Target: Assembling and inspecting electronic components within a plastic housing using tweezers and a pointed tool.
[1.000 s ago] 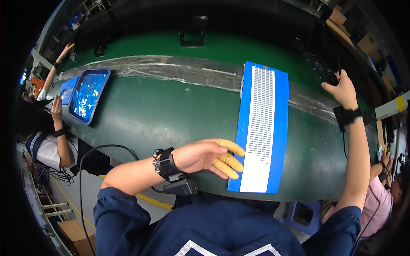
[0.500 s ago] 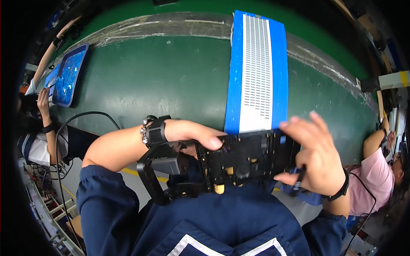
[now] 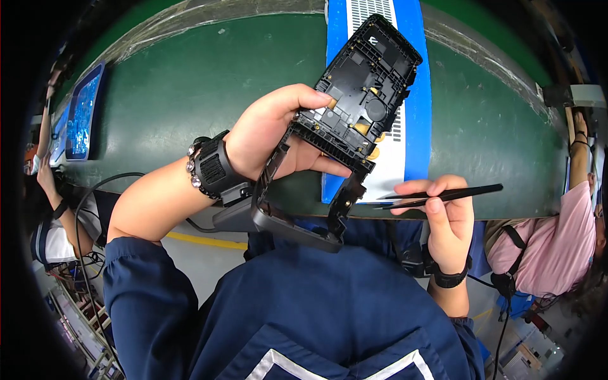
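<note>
My left hand [image 3: 266, 130] grips a black plastic device housing [image 3: 364, 82] near its middle, thumb on the inner face and fingers underneath. The housing is tilted, its far end over the sheet and its open frame end toward my body. Small brass-coloured inserts and a round recess show on its inner side. In my right hand [image 3: 446, 218] are black tweezers [image 3: 465, 192], pinched between thumb and fingers, tips pointing left. They are apart from the housing. Beneath lies a blue board [image 3: 418, 139] bearing a white sheet with rows of small dark strips [image 3: 398, 130].
A blue tray [image 3: 85, 114] with shiny blue pieces stands at the table's left end. The green table [image 3: 190, 82] has a plastic-covered strip along its far side. Co-workers sit at left and at right, one in a pink shirt [image 3: 551, 247]. A black cable [image 3: 85, 202] hangs at left.
My left hand has raised the housing away from my body and turned it over the sheet. My right hand has come off its edge, moved lower and now shows the tweezers plainly.
</note>
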Available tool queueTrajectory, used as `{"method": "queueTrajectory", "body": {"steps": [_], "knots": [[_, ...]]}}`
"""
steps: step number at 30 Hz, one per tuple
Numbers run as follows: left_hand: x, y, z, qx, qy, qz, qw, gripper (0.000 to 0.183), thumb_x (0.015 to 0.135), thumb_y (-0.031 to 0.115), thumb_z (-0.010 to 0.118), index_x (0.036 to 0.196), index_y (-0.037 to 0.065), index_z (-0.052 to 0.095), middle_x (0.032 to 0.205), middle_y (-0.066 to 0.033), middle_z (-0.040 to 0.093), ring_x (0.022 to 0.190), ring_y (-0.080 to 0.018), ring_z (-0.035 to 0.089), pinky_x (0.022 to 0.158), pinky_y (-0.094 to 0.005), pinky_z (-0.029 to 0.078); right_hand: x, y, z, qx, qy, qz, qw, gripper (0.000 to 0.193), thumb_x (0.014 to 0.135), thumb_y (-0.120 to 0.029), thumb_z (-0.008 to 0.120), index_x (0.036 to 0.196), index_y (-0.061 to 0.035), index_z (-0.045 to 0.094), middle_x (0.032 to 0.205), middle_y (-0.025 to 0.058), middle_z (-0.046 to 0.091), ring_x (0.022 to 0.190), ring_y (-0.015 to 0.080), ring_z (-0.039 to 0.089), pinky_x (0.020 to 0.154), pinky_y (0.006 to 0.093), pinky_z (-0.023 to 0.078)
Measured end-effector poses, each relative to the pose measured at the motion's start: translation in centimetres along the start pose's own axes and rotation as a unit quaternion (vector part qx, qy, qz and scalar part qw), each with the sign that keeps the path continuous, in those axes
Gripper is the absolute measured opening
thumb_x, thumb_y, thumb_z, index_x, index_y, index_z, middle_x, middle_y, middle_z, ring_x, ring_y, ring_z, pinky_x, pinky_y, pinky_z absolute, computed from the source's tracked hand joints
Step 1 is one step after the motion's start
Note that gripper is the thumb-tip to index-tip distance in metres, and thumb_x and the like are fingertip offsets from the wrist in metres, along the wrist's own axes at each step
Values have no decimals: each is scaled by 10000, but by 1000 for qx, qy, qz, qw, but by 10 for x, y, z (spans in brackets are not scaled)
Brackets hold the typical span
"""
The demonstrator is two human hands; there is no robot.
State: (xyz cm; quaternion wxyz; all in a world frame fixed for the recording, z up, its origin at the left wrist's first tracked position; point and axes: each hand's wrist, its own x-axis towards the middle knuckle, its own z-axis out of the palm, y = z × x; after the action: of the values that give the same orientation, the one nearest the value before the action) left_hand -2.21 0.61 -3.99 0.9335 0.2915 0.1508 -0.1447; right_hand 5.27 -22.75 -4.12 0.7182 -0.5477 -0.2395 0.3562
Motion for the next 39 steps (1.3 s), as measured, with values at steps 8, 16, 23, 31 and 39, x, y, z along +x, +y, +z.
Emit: {"method": "queueTrajectory", "body": {"steps": [8,16,23,31,39], "knots": [[-2,3,-9,-47,11,-19,999,419,813,237,359,1123,-38,422,1046,-192,528,956,-301,532,759,-487,457,2,-25,-12,-52,7,45,998,153,760,55,520,849,32,398,885,303,545,751,234,601,655,285,504],[-3,1,-12,-77,26,-19,997,411,814,229,373,1116,-45,424,1043,-193,530,957,-308,532,763,-493,458,56,-15,-24,-105,106,-62,987,163,825,-13,471,913,-18,334,611,102,522,611,189,568,612,307,486],[-2,-1,-15,-71,38,-22,996,381,816,226,405,1082,-43,449,1026,-186,538,941,-305,540,744,-490,471,68,-6,-24,-135,123,-19,983,157,826,-16,472,914,-20,342,579,71,505,584,152,552,594,277,494],[-2,1,-14,-82,45,-24,995,357,819,214,410,1064,-39,463,1008,-176,547,936,-303,543,742,-489,473,69,-6,-24,-168,131,-6,977,165,824,-26,486,916,-11,349,590,61,513,512,85,502,578,258,493],[-5,2,-11,-60,62,-15,996,346,815,214,430,1048,-40,467,995,-176,550,907,-296,556,725,-482,482,69,-5,-24,-189,131,-7,973,179,823,-36,495,926,-4,352,571,52,511,497,78,492,560,250,484]]}}
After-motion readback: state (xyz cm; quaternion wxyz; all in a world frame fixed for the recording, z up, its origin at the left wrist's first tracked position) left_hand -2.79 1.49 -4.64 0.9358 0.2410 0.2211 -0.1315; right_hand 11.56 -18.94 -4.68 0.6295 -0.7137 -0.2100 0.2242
